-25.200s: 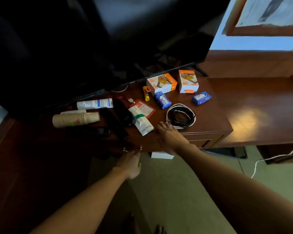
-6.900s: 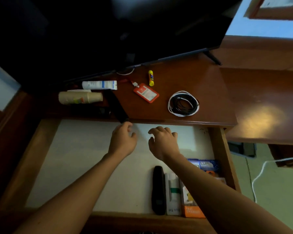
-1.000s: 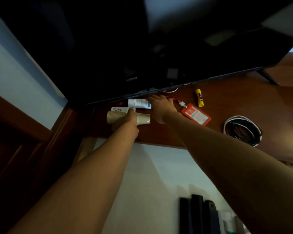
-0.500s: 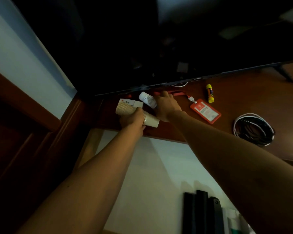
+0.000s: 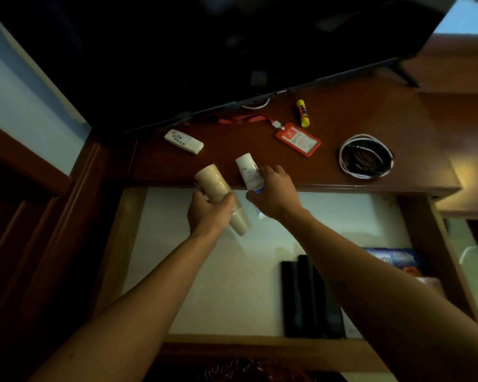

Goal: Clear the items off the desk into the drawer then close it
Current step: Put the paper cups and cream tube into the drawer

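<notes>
Left grip [image 5: 209, 213] clasps a stack of paper cups [image 5: 222, 198] and right grip [image 5: 276, 193] a white tube [image 5: 248, 173], both over the counter's [image 5: 414, 139] front edge above the open drawer [image 5: 204, 285].

Single head-worn view, steeply downward, close over the open drawer [image 5: 133, 244] and desk [image 5: 329, 172] edge.

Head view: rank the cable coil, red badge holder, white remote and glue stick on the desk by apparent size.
1. Cable coil
2. Red badge holder, without its strap
3. White remote, close to the badge holder, so unsure
4. Glue stick
</notes>
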Demonstrator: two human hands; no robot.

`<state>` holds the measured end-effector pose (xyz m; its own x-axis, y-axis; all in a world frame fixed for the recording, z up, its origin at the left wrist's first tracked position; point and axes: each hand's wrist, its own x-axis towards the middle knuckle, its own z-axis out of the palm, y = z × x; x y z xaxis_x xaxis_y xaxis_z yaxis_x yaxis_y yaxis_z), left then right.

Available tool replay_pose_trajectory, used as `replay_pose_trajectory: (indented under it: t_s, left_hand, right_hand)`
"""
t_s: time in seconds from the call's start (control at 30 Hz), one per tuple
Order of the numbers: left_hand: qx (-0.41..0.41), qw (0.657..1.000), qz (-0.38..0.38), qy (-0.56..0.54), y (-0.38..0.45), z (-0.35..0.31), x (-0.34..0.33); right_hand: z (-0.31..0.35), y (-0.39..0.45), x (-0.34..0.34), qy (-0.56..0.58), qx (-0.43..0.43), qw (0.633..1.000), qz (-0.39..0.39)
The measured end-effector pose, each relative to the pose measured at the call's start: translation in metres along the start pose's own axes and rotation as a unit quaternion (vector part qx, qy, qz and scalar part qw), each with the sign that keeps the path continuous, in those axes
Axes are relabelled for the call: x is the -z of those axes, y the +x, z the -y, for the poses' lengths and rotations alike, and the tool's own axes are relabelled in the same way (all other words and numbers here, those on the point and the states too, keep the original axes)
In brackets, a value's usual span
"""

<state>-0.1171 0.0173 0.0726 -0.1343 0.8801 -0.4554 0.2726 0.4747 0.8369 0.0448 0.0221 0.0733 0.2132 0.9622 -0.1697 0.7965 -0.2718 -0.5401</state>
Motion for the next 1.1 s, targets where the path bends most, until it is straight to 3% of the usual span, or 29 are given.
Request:
replay_pose_trajectory:
  t_s: [0.17,0.4,0.63,0.93,1.1]
  left_hand:
    - [-0.023,0.989,0.070,0.130,-0.032,0.045,-0.010]
    - [0.027,0.955,0.139,0.260,-0.051,0.104,-0.018]
    - [0.034,0.935,0.184,0.301,-0.056,0.131,-0.017]
    - [0.050,0.933,0.221,0.278,-0.061,0.147,-0.012]
    - [0.055,0.936,0.222,0.267,-0.058,0.153,-0.012]
  right_hand:
    - [-0.039,-0.068,-0.027,0.054,-0.107,0.993,0.010]
    - [-0.064,-0.127,-0.067,0.028,-0.191,0.976,0.106]
    - [-0.068,-0.151,-0.089,-0.001,-0.188,0.970,0.155]
    - [-0.066,-0.154,-0.098,-0.058,-0.174,0.972,0.146]
    - [-0.060,-0.143,-0.095,-0.140,-0.123,0.971,0.152]
